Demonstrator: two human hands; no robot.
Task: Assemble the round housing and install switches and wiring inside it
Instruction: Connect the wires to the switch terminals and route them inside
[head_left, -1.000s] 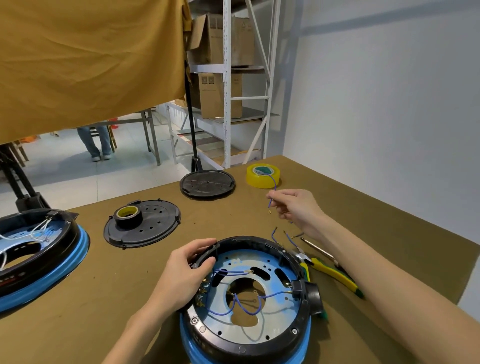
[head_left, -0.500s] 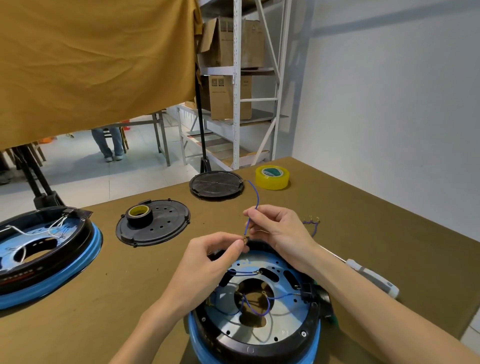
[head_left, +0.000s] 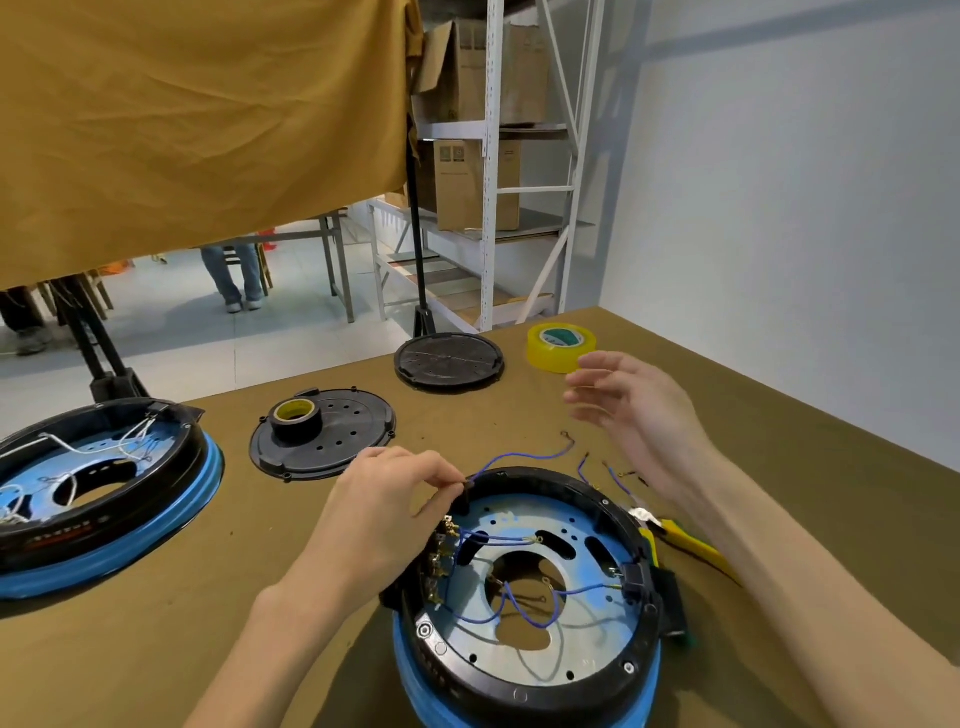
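Blue wire end in left hand grip, over housing rim

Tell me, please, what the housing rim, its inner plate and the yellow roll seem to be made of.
Housing rim: looks like black moulded plastic, matt, with ribs and screw bosses.
Inner plate: probably sheet metal, silvery with a blue tint and a soft glare, with punched holes and slots.
Yellow roll: seems to be glossy plastic tape, slightly see-through, wound on a core with a green label.

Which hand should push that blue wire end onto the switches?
Probably the left hand: it already pinches the blue wire at the round housing rim, just above the switch terminals. The right hand hovers open, away.
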